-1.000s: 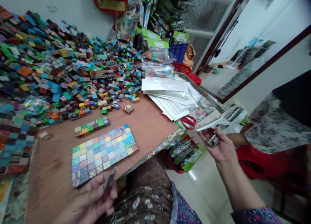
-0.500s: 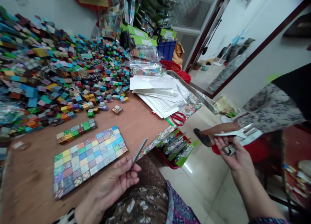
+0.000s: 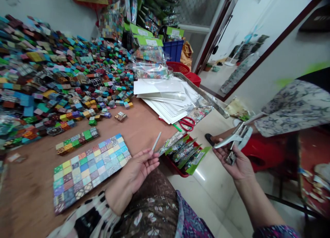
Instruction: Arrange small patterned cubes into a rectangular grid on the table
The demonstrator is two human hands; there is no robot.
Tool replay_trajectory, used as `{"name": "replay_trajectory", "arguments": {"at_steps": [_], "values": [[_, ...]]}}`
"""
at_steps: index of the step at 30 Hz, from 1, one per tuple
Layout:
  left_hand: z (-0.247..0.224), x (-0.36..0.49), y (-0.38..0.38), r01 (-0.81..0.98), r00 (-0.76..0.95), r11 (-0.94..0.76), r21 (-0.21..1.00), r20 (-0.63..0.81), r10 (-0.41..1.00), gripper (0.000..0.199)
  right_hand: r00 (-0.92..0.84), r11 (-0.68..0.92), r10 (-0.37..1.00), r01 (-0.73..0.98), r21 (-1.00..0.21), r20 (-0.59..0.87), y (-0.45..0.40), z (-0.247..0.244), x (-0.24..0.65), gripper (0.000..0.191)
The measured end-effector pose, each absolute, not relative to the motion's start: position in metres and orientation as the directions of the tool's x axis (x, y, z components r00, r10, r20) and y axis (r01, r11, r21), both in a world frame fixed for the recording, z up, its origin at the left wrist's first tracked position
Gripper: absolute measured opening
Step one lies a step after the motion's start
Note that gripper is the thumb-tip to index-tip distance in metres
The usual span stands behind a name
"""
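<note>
My left hand (image 3: 140, 171), in front of the table edge, pinches a thin grey strip (image 3: 156, 141) that looks like a row of staples, pointing up and away. Out over the floor on the right, my right hand (image 3: 239, 167) is palm up, its fingers curled round a silvery stapler (image 3: 237, 136) whose arms are spread apart. Left of my left hand, a rectangular block of colourful patterned square tiles (image 3: 89, 174) lies on the brown tabletop (image 3: 28, 183). Behind it sits a short double row of small cubes (image 3: 77, 140).
A large heap of coloured cubes (image 3: 62, 76) covers the table's back left. White cards (image 3: 165, 102) and red scissors (image 3: 187, 123) lie by the right edge. Below stands a red basket of packets (image 3: 184, 153). Another person's legs (image 3: 296, 100) are at right, near a red stool (image 3: 263, 153).
My left hand has moved right and slightly up with the strip. My right hand has come left, closer to it, and the stapler has turned in the palm. The view has shifted a little.
</note>
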State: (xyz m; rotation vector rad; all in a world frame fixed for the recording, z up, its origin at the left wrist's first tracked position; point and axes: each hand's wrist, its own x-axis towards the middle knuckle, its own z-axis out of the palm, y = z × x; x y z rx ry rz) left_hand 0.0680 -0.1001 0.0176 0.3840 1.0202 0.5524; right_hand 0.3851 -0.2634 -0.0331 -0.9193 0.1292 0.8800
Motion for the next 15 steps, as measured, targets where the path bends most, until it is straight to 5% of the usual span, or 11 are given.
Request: {"name": "replay_trajectory", "arguments": {"at_steps": [4,9,13,15], "values": [[0.017,0.079,-0.1,-0.135,0.374,0.737,0.662,-0.655,0.657,0.011,0.627,0.262,0.601,-0.74,-0.619,-0.495,-0.263,-0.04,0.381,0.018],[0.01,0.091,-0.094,0.236,0.353,0.432,0.87,-0.491,0.797,0.01,0.608,0.229,0.613,-0.748,-0.623,-0.505,-0.263,-0.043,0.378,0.017],[0.008,0.093,-0.087,0.373,0.377,0.154,0.915,-0.301,0.876,0.011,0.603,0.219,0.627,-0.744,-0.632,-0.493,-0.26,-0.041,0.373,0.016],[0.009,0.092,-0.085,0.544,0.464,-0.144,0.827,-0.152,0.873,0.019,0.595,0.212,0.635,-0.748,-0.63,-0.493,-0.259,-0.04,0.369,0.019]]}}
